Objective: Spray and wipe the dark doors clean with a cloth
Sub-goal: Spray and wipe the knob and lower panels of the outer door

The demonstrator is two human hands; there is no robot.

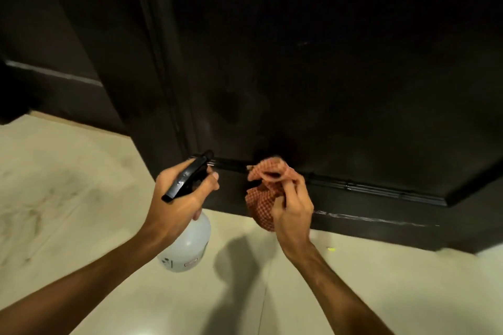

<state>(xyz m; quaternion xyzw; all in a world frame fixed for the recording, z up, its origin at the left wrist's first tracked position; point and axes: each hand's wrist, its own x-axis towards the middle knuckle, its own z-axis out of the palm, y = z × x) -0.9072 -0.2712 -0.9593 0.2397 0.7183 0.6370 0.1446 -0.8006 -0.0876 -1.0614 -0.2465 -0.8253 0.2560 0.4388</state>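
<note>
A dark door (313, 76) fills the upper half of the view, with faint smudges on its lower panel. My left hand (181, 198) grips a clear spray bottle (187, 247) with a black trigger head, nozzle aimed at the door's lower moulding. My right hand (292, 208) holds a bunched orange checked cloth (265, 193) close to the bottom of the door, just below the moulding. Whether the cloth touches the door is unclear.
Pale tiled floor (81, 185) lies below and to the left. A dark door frame (152, 62) and wall stand left of the door. White scuff marks (367, 219) run along the door's bottom edge. A small yellow speck (330, 248) lies on the floor.
</note>
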